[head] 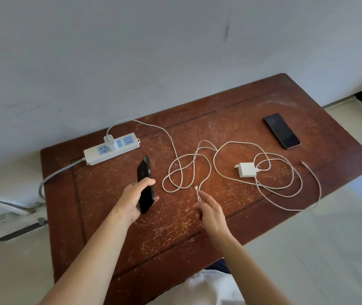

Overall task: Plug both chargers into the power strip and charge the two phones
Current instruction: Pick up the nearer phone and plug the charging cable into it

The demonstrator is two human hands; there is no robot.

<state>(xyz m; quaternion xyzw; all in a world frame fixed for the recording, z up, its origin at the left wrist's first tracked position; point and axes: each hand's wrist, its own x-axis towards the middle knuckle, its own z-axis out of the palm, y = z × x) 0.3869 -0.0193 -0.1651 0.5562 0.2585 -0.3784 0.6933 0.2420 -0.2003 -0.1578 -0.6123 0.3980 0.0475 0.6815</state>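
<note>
My left hand [134, 199] grips a black phone [145, 181], lifted on its edge above the table. My right hand [211, 211] pinches the free end of a white cable [198, 194], its connector pointing up. That cable runs to a white charger [109, 139] plugged into the white power strip [111, 148] at the back left. A second white charger [247, 169] lies unplugged on the table with its cable [294, 190] coiled around it. The second black phone [281, 130] lies flat at the far right.
Everything sits on a scratched brown wooden table [175, 227] against a white wall. The strip's grey cord [52, 179] drops off the left edge. Pale floor shows on the right and left.
</note>
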